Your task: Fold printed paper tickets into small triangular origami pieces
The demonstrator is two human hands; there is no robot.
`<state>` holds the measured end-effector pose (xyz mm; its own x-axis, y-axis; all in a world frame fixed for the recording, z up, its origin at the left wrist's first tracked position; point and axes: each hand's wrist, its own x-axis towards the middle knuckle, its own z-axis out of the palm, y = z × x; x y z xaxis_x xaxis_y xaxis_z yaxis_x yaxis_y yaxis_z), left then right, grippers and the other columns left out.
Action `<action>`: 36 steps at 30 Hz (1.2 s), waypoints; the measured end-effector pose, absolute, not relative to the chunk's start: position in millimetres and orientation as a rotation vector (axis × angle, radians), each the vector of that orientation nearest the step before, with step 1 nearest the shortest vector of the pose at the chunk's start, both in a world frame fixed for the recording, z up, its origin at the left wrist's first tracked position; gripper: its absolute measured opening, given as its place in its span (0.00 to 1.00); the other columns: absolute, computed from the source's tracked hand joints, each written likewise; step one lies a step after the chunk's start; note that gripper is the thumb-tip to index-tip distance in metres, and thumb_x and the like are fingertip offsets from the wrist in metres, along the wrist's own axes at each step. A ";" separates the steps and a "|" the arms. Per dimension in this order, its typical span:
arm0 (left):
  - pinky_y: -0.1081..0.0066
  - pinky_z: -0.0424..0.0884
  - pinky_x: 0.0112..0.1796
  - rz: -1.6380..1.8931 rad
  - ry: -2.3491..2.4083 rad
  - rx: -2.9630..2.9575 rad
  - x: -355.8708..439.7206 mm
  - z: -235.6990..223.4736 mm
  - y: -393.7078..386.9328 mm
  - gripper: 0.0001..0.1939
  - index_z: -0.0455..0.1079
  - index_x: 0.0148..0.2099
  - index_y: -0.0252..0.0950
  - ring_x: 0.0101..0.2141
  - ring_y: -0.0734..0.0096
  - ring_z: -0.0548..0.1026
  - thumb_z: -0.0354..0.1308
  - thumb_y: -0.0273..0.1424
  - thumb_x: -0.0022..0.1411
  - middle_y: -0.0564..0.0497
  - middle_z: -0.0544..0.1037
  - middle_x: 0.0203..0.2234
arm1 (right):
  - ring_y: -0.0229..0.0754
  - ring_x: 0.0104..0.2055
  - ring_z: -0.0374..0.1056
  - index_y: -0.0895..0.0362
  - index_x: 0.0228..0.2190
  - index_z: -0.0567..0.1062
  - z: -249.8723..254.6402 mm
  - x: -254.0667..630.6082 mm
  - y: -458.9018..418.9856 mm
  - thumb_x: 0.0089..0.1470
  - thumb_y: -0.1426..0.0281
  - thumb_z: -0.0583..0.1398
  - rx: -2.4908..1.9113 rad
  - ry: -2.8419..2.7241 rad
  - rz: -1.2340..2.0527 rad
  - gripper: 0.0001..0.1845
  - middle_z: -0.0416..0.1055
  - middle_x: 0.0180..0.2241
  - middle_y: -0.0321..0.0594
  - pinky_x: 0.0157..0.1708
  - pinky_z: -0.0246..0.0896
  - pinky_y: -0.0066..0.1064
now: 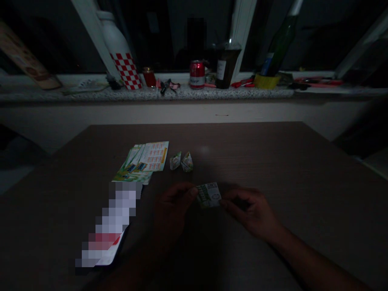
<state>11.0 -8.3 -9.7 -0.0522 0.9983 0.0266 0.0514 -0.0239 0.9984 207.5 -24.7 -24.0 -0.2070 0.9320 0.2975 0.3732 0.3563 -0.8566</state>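
Between my two hands is a small square of printed paper (209,195), green and white with dark lettering. My left hand (176,206) pinches its left edge between thumb and finger. At the opposite edge, my right hand (250,208) grips it the same way. Beyond my hands, two small folded paper pieces (187,162) with a green and white print sit side by side on the table. Left of these lies a fanned stack of printed leaflets (156,155). Dim light hides the finer print.
A blurred-out phone-like device (110,254) lies left of my left hand on the brown wooden table (257,153). Along the stone windowsill (100,93) stand a checkered white bottle (125,66), a red can (197,74), a plastic cup (226,68) and a green bottle (280,44).
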 end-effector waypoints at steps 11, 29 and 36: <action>0.75 0.72 0.30 1.244 1.272 1.316 8.5 -11.8 -8.7 0.05 0.75 0.33 0.37 0.29 0.70 0.76 0.61 0.33 0.55 0.54 0.79 0.26 | 0.39 0.29 0.72 0.56 0.33 0.77 -25.7 208.2 -25.5 0.51 0.71 0.64 -1.099 -1.733 0.821 0.05 0.77 0.28 0.39 0.30 0.67 0.29; 0.69 0.69 0.36 1.134 0.995 2.018 5.7 -15.3 -12.3 0.03 0.72 0.37 0.37 0.34 0.70 0.75 0.57 0.28 0.62 0.52 0.77 0.31 | 0.41 0.27 0.72 0.58 0.31 0.77 -20.0 210.9 -29.9 0.49 0.81 0.63 -0.860 -1.731 0.481 0.07 0.75 0.27 0.41 0.26 0.68 0.33; 0.65 0.70 0.37 1.296 1.003 2.358 8.8 -10.8 -12.4 0.13 0.67 0.45 0.35 0.36 0.66 0.73 0.60 0.25 0.56 0.48 0.74 0.35 | 0.40 0.27 0.70 0.60 0.32 0.76 -17.8 209.6 -29.9 0.46 0.83 0.63 -0.771 -1.815 0.332 0.10 0.75 0.26 0.43 0.26 0.67 0.33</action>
